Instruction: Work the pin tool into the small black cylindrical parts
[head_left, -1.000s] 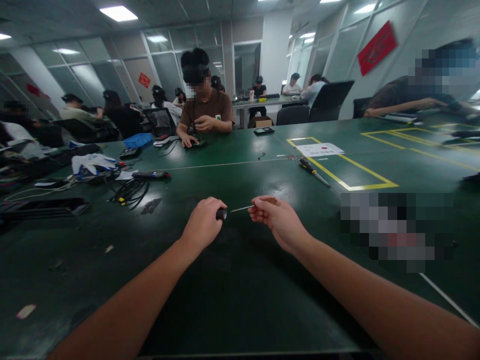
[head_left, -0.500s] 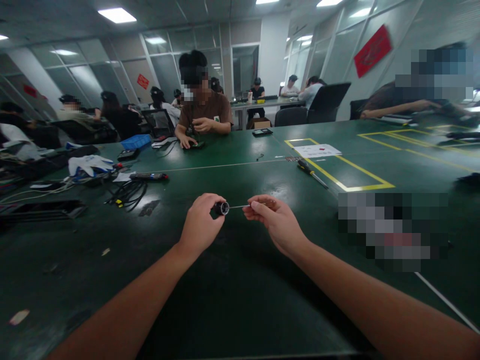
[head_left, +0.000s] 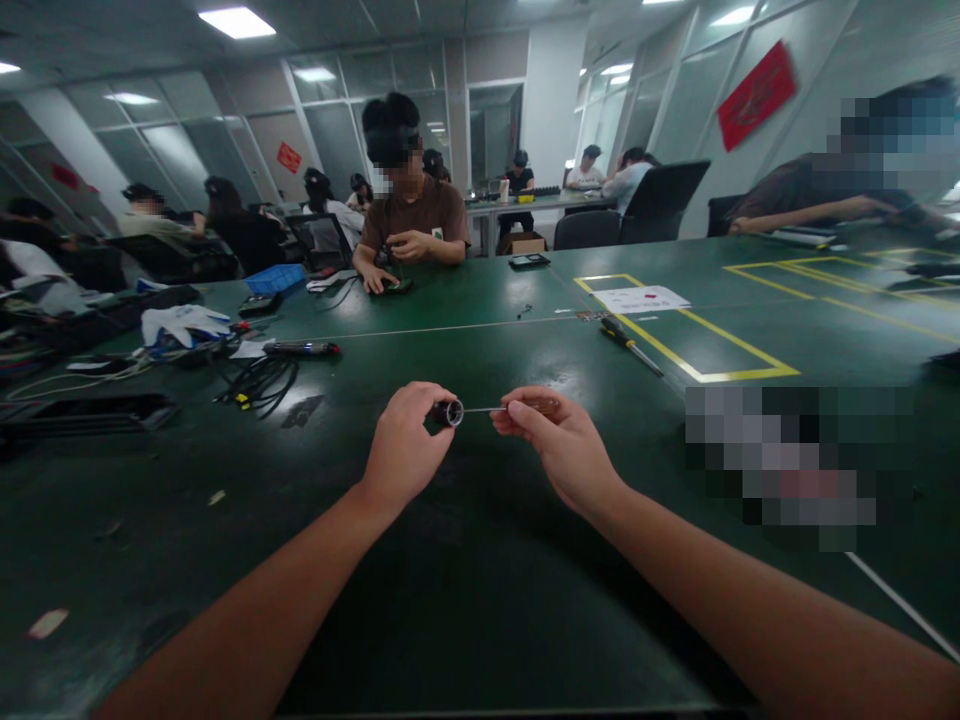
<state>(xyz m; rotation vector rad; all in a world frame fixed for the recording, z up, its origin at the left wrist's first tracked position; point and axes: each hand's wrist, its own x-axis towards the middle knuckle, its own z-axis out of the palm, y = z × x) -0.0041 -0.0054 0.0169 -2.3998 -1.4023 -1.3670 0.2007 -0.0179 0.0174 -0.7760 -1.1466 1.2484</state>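
My left hand point(head_left: 405, 440) is closed, with thumb and fingers around a short black cylinder point(head_left: 450, 412) that has a pale ring at its open end. That end faces right and toward me. In my right hand point(head_left: 570, 435) is a slim screwdriver point(head_left: 480, 409), its handle mostly covered by the fingers. The thin metal shaft points left and meets the cylinder's ringed end; whether the tip is inside or only touching, I cannot tell. Both hands are above the green table point(head_left: 480, 600).
A yellow-and-black screwdriver point(head_left: 630, 345) lies beyond my right hand, near a paper sheet point(head_left: 641, 299). To the left are black cables point(head_left: 259, 385), a pen-shaped tool point(head_left: 301, 349), white gloves point(head_left: 184, 326) and a blue bin point(head_left: 275, 279). A person point(head_left: 412, 220) works opposite.
The whole view has shifted slightly. Both hands keep the same hold, and the screwdriver shaft stays at the cylinder's end.
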